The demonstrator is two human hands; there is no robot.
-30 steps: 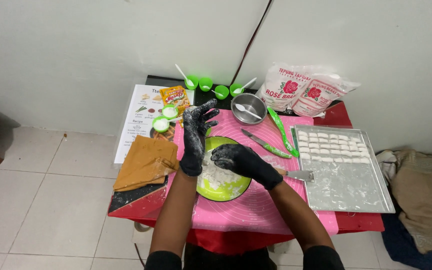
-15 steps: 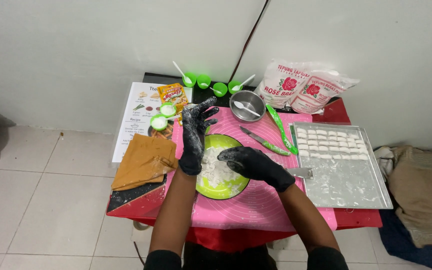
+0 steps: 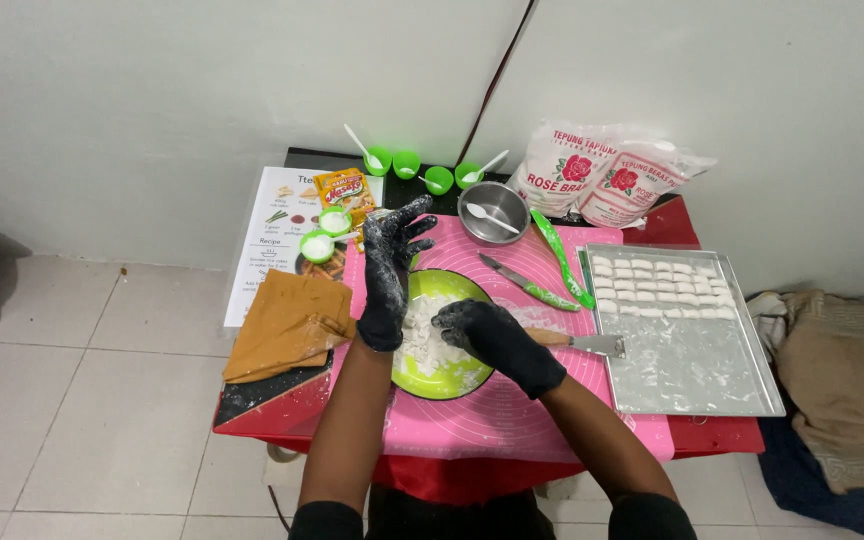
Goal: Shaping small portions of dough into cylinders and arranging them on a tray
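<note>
Gloved right hand (image 3: pixel 492 335) in green bowl (image 3: pixel 422 378) (floury)

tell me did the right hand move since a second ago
Yes. The right hand has slid left, from the bowl's right rim to over its middle, above the dough.
</note>
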